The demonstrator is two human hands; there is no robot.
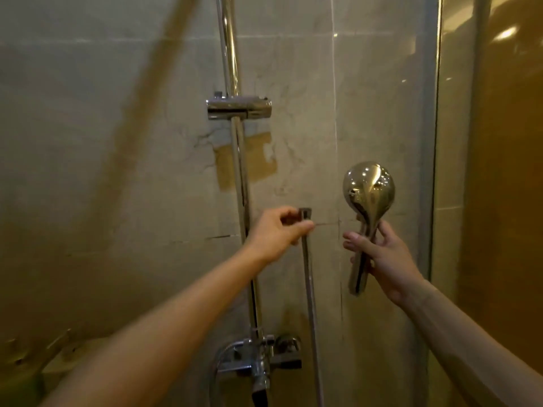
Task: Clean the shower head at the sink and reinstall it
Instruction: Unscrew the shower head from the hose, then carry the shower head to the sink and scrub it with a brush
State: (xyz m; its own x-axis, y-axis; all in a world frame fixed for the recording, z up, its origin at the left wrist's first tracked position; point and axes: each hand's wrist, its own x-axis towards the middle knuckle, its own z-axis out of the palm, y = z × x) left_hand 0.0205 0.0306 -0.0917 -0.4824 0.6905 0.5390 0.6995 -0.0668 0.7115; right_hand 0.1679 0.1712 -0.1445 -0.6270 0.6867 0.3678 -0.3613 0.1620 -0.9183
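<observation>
Inside the shower stall, my right hand (379, 257) gripped the shower head (365, 207) by its handle, dome up, detached and just right of the hose (308, 289), whose top fitting my left hand (276, 233) pinched. The chrome looked slick, rigid and light, so the narrow handle seemed the safest hold. The glass door (458, 171) stood close on my right, the riser rail (241, 160) left; room between looked tight.
</observation>
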